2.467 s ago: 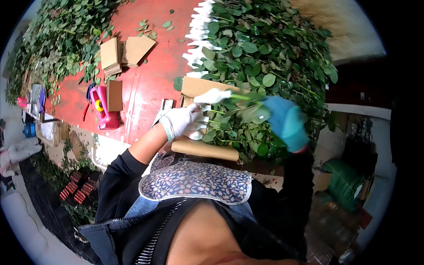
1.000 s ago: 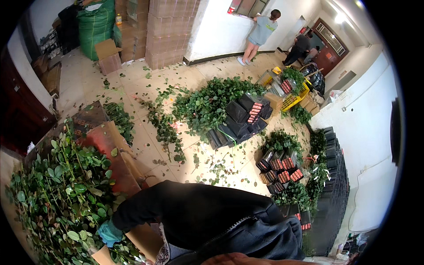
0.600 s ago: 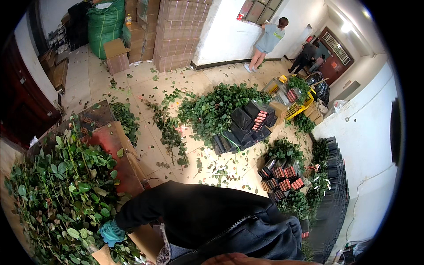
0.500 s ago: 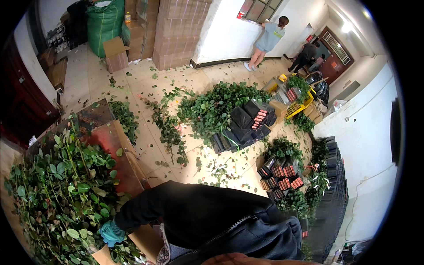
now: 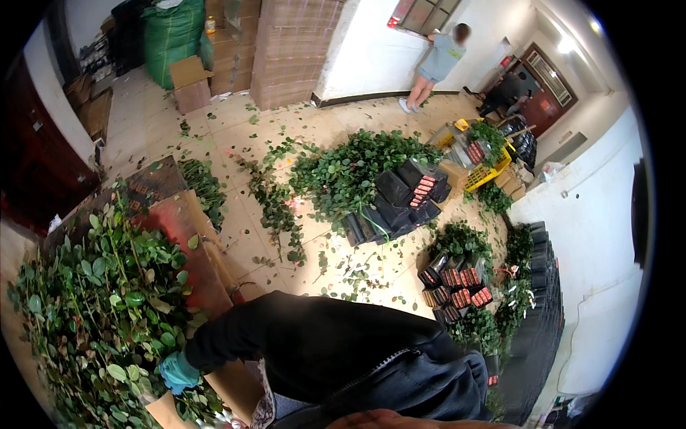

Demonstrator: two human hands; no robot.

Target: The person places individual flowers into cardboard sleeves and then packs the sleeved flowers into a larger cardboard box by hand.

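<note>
My right hand (image 5: 180, 373), in a teal glove, rests low at the edge of a big heap of leafy cut stems (image 5: 100, 286), which look like rose stems. Its fingers look curled in, but leaves and the angle hide what they hold. The black-sleeved right arm (image 5: 307, 325) reaches across to the left. Beside the glove stick out brown cardboard flaps (image 5: 234, 393), with stem ends and leaves between them. Under the heap lies a reddish, wet-looking board (image 5: 175, 223). My left hand is not visible.
Leafy bundles (image 5: 336, 171) with black wrapped blocks (image 5: 411, 193) stand on the leaf-strewn floor (image 5: 250, 236). More black packs (image 5: 454, 286) sit at right. A yellow crate (image 5: 489, 171) is farther off. Stacked cartons (image 5: 293, 57) and a green sack (image 5: 171, 43) line the back. One person (image 5: 441, 61) stands by the window.
The view has shifted slightly. My gloved hand stays in nearly the same place by the stems, and the heap looks much the same.
</note>
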